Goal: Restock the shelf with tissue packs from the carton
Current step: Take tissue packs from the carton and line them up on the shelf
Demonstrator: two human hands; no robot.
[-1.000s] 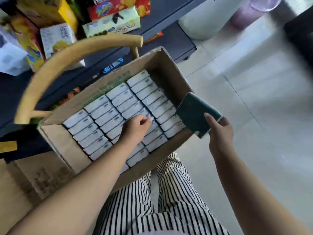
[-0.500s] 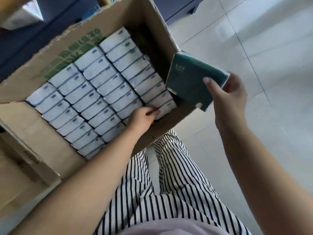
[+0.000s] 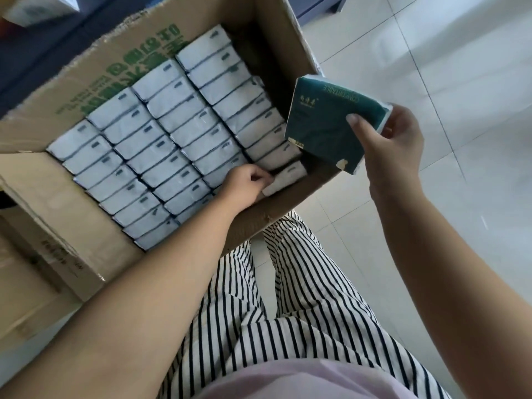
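Note:
An open brown carton [image 3: 86,90] with green print holds several rows of white-edged tissue packs [image 3: 161,145] standing on end. My right hand [image 3: 388,151] grips a dark green tissue pack [image 3: 325,125] above the carton's right corner, thumb across its face. Inside the carton, my left hand [image 3: 244,182] has its fingers curled round the end of a white-edged pack [image 3: 288,178] in the near right row; that pack sits tilted and slightly raised.
A dark blue shelf unit [image 3: 43,50] runs along the top left behind the carton, with a pale box [image 3: 34,7] on it. A second cardboard box [image 3: 34,283] stands at the left. Pale floor tiles [image 3: 446,67] spread to the right. Striped trousers fill the bottom centre.
The camera has tipped down and closer to the carton, so the shelf goods left the view. My left hand slid to the near right row and took hold of a pack. My right hand still holds the green pack.

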